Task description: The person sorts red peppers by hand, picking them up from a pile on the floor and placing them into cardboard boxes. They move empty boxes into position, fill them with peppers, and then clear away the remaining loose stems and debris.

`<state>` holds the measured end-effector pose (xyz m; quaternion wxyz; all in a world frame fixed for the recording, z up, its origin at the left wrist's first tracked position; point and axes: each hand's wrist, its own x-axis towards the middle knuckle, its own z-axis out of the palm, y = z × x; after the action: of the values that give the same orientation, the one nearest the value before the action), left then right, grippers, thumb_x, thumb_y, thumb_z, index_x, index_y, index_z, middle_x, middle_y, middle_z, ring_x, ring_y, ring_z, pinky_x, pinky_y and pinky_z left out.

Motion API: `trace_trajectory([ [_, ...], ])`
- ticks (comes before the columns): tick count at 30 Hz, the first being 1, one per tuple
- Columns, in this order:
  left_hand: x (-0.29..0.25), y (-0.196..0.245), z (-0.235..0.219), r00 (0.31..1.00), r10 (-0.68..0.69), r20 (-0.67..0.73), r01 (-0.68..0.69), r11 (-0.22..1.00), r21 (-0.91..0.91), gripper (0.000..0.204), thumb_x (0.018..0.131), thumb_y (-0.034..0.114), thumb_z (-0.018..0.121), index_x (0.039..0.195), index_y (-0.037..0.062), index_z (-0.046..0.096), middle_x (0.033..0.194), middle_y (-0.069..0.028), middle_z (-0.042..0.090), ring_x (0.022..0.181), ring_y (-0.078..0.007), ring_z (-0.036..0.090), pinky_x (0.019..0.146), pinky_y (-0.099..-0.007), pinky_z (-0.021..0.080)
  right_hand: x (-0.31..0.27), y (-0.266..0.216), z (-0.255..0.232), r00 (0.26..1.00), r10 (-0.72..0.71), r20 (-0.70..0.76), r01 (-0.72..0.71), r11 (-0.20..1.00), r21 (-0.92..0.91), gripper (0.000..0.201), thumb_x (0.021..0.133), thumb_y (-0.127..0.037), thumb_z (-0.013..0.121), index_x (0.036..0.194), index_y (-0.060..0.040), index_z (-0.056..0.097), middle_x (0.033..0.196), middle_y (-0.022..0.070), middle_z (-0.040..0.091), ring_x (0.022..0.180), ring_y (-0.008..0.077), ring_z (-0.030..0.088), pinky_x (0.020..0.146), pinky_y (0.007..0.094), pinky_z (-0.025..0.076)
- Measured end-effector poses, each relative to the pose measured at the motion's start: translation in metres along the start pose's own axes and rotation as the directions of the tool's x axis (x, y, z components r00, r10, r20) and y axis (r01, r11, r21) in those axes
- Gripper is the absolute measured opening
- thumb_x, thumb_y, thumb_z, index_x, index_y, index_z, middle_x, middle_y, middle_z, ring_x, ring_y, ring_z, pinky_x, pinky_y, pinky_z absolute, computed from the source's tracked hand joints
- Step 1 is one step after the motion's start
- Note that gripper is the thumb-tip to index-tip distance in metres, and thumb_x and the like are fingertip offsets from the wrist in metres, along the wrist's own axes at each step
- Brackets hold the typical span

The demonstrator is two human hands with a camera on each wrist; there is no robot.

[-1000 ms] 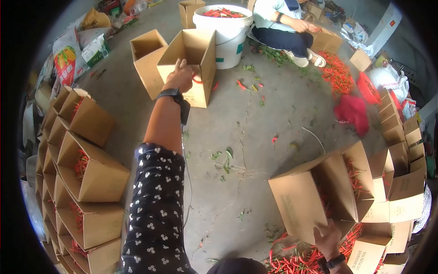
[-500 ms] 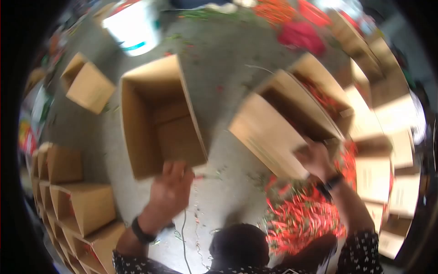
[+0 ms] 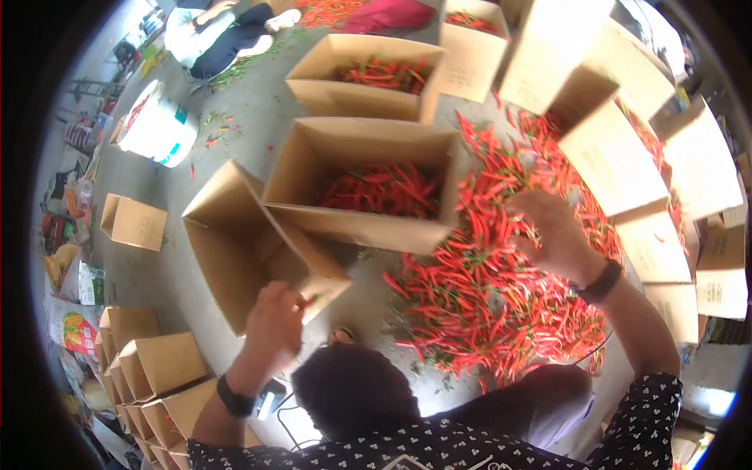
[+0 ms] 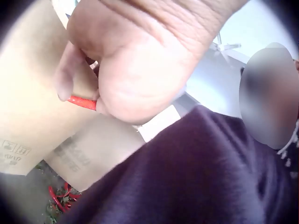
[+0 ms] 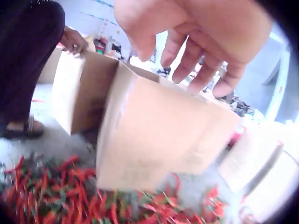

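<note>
My left hand [image 3: 274, 325] grips the near rim of a tall cardboard box [image 3: 219, 254], which has no chillies showing inside. A red chilli [image 4: 83, 102] shows between the fingers of that hand in the left wrist view, beside the box wall. Right of this box stands a second cardboard box [image 3: 368, 225] with red chillies [image 3: 388, 190] in its bottom. My right hand [image 3: 552, 235] hangs over the loose chilli pile [image 3: 501, 305], its fingers loosely bent with nothing in them. In the right wrist view it is just above the box tops.
Another box [image 3: 368, 104] holding chillies stands behind. Several boxes [image 3: 619, 164] line the right, and more [image 3: 172, 364] crowd the lower left. A white bucket [image 3: 160, 125] and a small box [image 3: 135, 222] stand farther left. A seated person [image 3: 215, 35] is at the back.
My left hand has drawn the box in from the back to beside the chilli-filled one. My right hand has left that box's side for the pile. The head view has turned right.
</note>
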<state>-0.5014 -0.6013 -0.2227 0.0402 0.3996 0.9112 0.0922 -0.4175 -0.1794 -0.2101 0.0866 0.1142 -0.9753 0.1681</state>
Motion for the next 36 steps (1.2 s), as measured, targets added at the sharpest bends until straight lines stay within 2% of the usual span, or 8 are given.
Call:
trace_trajectory([
  [5, 0.011, 0.033, 0.013, 0.999, -0.052, 0.01, 0.051, 0.995, 0.089, 0.011, 0.085, 0.005, 0.053, 0.095, 0.0011, 0.055, 0.11, -0.022, 0.051, 0.108, -0.0382, 0.049, 0.085, -0.0449, 0.045, -0.237, 0.147, 0.0, 0.823, 0.56, -0.096, -0.567, 0.82, -0.077, 0.063, 0.077, -0.035, 0.073, 0.127, -0.0032, 0.051, 0.125, 0.0167, 0.055, 0.117, 0.0303, 0.052, 0.099, 0.0395, 0.042],
  [7, 0.025, 0.049, -0.003, 0.996, 0.092, -0.002, -0.087, 0.943, 0.322, 0.012, 0.086, 0.006, 0.053, 0.097, 0.0014, 0.053, 0.109, -0.0217, 0.051, 0.101, -0.0402, 0.052, 0.083, -0.0461, 0.045, -0.319, 0.193, 0.001, 0.297, 0.856, 0.424, -0.875, 0.066, 0.479, 0.071, 0.082, -0.044, 0.068, 0.134, -0.0023, 0.045, 0.132, 0.0172, 0.05, 0.12, 0.0264, 0.05, 0.099, 0.0381, 0.041],
  [11, 0.091, 0.138, -0.062, 0.988, -0.127, 0.086, 0.105, 0.971, 0.217, 0.014, 0.086, 0.007, 0.053, 0.099, 0.0016, 0.051, 0.1, -0.0206, 0.054, 0.087, -0.0409, 0.055, 0.076, -0.0471, 0.044, -0.358, 0.252, -0.047, 0.57, 0.801, 0.183, -0.821, 0.548, 0.157, 0.072, 0.085, -0.05, 0.062, 0.135, -0.0011, 0.044, 0.13, 0.0182, 0.051, 0.116, 0.0221, 0.051, 0.096, 0.0327, 0.042],
  [16, 0.196, 0.207, -0.05, 0.939, 0.301, 0.167, -0.303, 0.953, -0.014, 0.015, 0.089, 0.012, 0.051, 0.098, -0.0008, 0.052, 0.085, -0.0186, 0.056, 0.08, -0.0346, 0.056, 0.072, -0.0421, 0.044, -0.325, 0.268, -0.197, 0.731, 0.681, -0.033, -0.682, 0.729, -0.061, 0.064, 0.083, -0.042, 0.068, 0.128, -0.0005, 0.049, 0.125, 0.0146, 0.056, 0.113, 0.0187, 0.054, 0.094, 0.0322, 0.043],
  [21, 0.298, 0.245, 0.082, 0.915, 0.357, 0.19, -0.313, 0.922, -0.226, 0.028, 0.081, 0.024, 0.063, 0.092, -0.0009, 0.059, 0.085, -0.0195, 0.063, 0.076, -0.0289, 0.061, 0.067, -0.0399, 0.045, -0.424, 0.333, -0.12, 0.655, 0.701, -0.283, -0.749, 0.652, -0.119, 0.086, 0.069, -0.039, 0.082, 0.134, 0.0004, 0.042, 0.116, 0.0162, 0.062, 0.108, 0.0215, 0.058, 0.094, 0.0338, 0.045],
  [23, 0.332, 0.255, 0.135, 0.904, 0.175, 0.39, -0.098, 0.973, -0.21, 0.044, 0.077, 0.033, 0.07, 0.104, -0.0005, 0.058, 0.102, -0.0218, 0.062, 0.095, -0.0308, 0.059, 0.079, -0.0412, 0.046, -0.408, 0.267, -0.059, 0.438, 0.899, 0.019, -0.824, 0.393, 0.409, 0.115, 0.061, -0.048, 0.084, 0.145, -0.0018, 0.019, 0.137, 0.019, 0.045, 0.129, 0.0306, 0.041, 0.105, 0.0407, 0.036],
  [30, 0.378, 0.229, 0.275, 0.992, 0.021, 0.126, 0.037, 0.896, -0.443, 0.105, 0.062, 0.057, 0.077, 0.142, 0.0068, 0.031, 0.144, -0.0295, 0.024, 0.137, -0.041, 0.02, 0.111, -0.0456, 0.024, -0.396, 0.258, 0.111, 0.113, 0.993, 0.029, -0.975, 0.106, 0.196, 0.126, 0.053, -0.06, 0.083, 0.149, -0.0177, 0.013, 0.149, 0.0296, 0.013, 0.139, 0.0429, 0.018, 0.112, 0.0516, 0.019],
  [36, 0.312, 0.295, 0.275, 0.956, 0.25, 0.153, -0.214, 0.952, -0.218, 0.107, 0.053, 0.061, 0.079, 0.14, 0.0137, 0.038, 0.147, -0.0256, 0.02, 0.134, -0.0457, 0.021, 0.107, -0.0534, 0.029, -0.31, 0.207, 0.126, 0.435, 0.88, -0.188, -0.785, 0.473, 0.399, 0.098, 0.049, -0.041, 0.089, 0.134, -0.0202, 0.044, 0.145, 0.024, 0.023, 0.131, 0.0451, 0.03, 0.106, 0.0489, 0.035],
])
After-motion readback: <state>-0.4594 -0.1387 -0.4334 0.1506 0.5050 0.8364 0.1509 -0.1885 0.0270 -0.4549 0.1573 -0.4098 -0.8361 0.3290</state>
